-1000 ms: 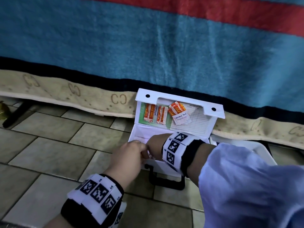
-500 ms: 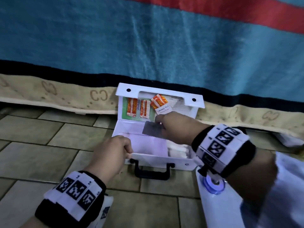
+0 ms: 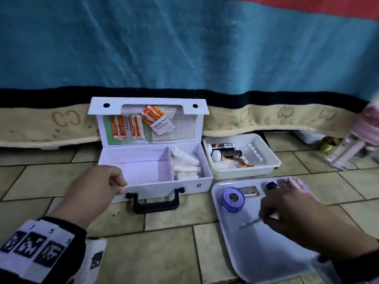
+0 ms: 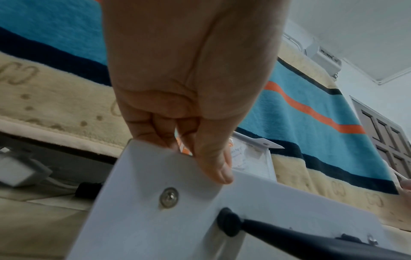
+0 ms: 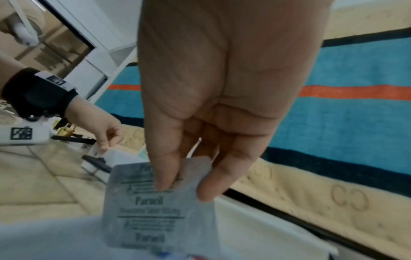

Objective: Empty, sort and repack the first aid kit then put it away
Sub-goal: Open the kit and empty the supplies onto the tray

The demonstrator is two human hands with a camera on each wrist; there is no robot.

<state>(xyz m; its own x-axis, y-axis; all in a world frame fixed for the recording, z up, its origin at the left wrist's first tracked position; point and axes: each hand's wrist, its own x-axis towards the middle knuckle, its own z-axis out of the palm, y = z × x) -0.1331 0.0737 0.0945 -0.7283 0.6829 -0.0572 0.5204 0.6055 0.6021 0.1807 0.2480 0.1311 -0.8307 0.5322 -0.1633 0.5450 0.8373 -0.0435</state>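
The white first aid kit (image 3: 164,186) lies open on the tiled floor, its lid leaning back against the bed. Plasters and an alcohol pad (image 3: 162,126) sit in the lid, and white gauze packets (image 3: 184,165) fill the right compartment. My left hand (image 3: 121,186) grips the kit's front wall (image 4: 177,202) near its left corner, thumb outside and fingers inside. My right hand (image 3: 266,214) hovers low over a flat white tray (image 3: 256,253) and pinches a silver tablet blister strip (image 5: 155,202) between thumb and fingers.
On the tray lie a blue tape roll (image 3: 232,198), another silver blister pack (image 3: 249,191) and a pink box (image 3: 297,184). A white tub (image 3: 266,169) behind it holds two bottles (image 3: 223,150) and tablets. A blanket-covered bed (image 3: 184,58) closes off the back.
My right hand has lifted the silver strip out of the kit and carried it right and down, over the tray. My left hand has kept its hold on the kit's front wall.
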